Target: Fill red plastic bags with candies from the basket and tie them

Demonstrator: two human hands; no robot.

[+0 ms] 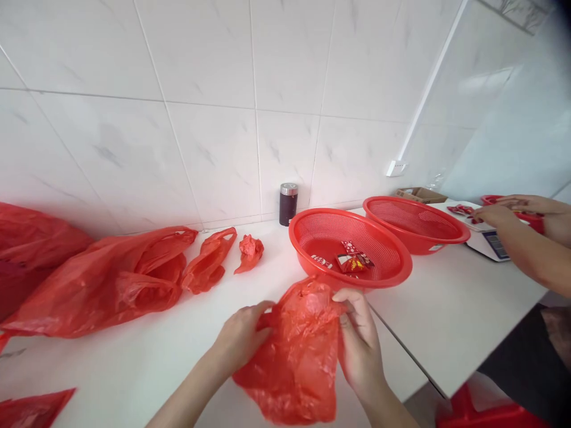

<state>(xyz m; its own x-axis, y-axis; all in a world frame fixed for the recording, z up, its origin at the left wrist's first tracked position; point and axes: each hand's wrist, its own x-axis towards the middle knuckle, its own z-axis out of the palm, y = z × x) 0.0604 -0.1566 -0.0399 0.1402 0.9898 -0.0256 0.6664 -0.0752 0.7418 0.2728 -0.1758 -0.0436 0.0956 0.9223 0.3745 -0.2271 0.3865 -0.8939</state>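
We see a red plastic bag [306, 362] between the two hands over the white table [169, 362], its long axis running away from us toward the near red basket [323, 232]. The left hand [241, 336] grasps its left edge and the right hand [360, 336] pinches its upper right; the right is nearer the basket, though whether bag and basket touch we cannot tell.

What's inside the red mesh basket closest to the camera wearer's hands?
A few small packets, mostly red with some white, lie in the red mesh basket. Its near rim hides part of the floor, so anything tucked there cannot be seen.
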